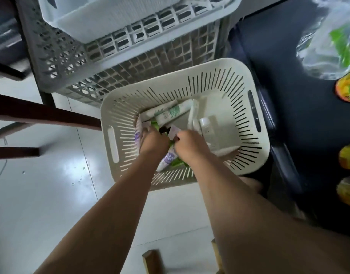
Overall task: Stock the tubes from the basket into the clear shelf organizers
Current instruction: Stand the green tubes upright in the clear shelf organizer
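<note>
cream slotted basket (247,80), white tubes (170,113) with green print, grey crate (57,56)

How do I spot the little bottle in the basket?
Find the big cream basket with slits. Look on its right side, just past the right hand. The bottle is see-through with a round white cap; its neighbours are flat tubes.

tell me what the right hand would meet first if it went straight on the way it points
Probably the pale tube end just ahead of the right hand, which it may already touch; beyond it lies the green-printed tube. Blur leaves depth unclear.
</note>
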`<state>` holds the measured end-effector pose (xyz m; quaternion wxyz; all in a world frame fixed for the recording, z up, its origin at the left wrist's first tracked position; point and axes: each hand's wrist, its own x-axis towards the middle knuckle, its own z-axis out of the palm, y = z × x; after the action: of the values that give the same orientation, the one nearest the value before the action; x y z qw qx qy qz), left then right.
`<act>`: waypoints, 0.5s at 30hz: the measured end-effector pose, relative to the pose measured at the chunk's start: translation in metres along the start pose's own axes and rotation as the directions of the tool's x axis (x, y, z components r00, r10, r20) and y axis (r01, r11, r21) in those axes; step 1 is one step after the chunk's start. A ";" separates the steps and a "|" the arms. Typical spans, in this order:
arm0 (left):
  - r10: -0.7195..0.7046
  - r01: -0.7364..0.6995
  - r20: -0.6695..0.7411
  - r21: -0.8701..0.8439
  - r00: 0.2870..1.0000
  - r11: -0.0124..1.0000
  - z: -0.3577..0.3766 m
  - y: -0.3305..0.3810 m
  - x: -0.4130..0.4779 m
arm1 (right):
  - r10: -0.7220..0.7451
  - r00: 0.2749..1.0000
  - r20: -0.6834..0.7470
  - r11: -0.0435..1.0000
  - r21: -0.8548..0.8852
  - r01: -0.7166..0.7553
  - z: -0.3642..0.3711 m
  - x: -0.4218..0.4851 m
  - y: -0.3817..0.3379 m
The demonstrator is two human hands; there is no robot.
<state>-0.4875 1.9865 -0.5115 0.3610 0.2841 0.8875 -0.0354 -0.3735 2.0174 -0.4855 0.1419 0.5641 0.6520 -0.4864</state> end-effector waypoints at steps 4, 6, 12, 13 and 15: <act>-0.005 -0.006 0.036 0.290 0.999 0.957 0.014 0.005 0.013 | 0.200 0.954 0.224 0.970 -0.185 -0.159 0.017 0.018 -0.010; 0.024 -0.052 0.070 0.442 0.997 0.896 0.018 0.006 0.015 | 0.256 0.930 0.263 0.949 -0.249 -0.191 0.014 0.021 -0.009; 0.060 -0.024 -0.048 0.549 0.997 0.836 0.022 0.005 0.025 | 0.288 0.905 0.312 0.935 -0.296 -0.195 0.029 0.028 -0.004; 0.059 -0.020 -0.050 0.572 0.997 0.820 0.023 0.005 0.026 | 0.278 0.907 0.315 0.935 -0.307 -0.180 0.035 0.028 -0.003; 0.051 -0.015 -0.040 0.629 0.998 0.777 0.027 0.007 0.027 | 0.274 0.923 0.271 0.939 -0.282 -0.197 0.045 0.023 0.002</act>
<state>-0.4827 1.9976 -0.5486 0.2220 0.4043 0.8295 -0.3150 -0.3956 1.9955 -0.5252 0.3688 0.5343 0.6048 -0.4612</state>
